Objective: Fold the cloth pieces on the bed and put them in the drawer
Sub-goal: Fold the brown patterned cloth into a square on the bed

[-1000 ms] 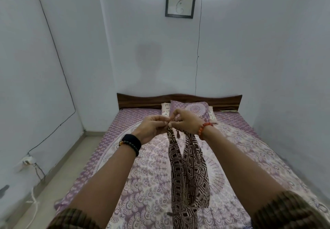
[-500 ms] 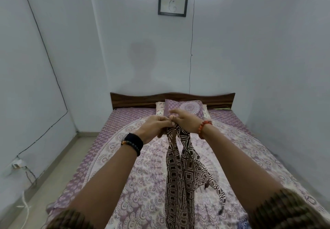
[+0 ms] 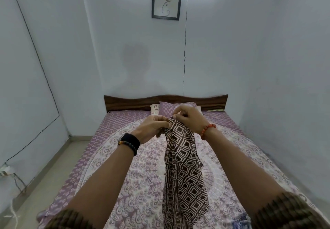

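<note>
Hands (image 3: 171, 121) pinching brown cloth (image 3: 184, 171) aloft

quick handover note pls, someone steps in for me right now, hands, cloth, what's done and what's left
Left hand: pinches the top edge of the cloth.
Right hand: pinches the same edge beside it.
Cloth: brown and white print, held up over the bed, hanging long and bunched, not folded.
Another blue-patterned piece shows at the bottom edge, on the bed.
Drawer: not in view.
Done: one piece picked up.
Left: fold it, fold the rest, put all in the drawer.
</note>
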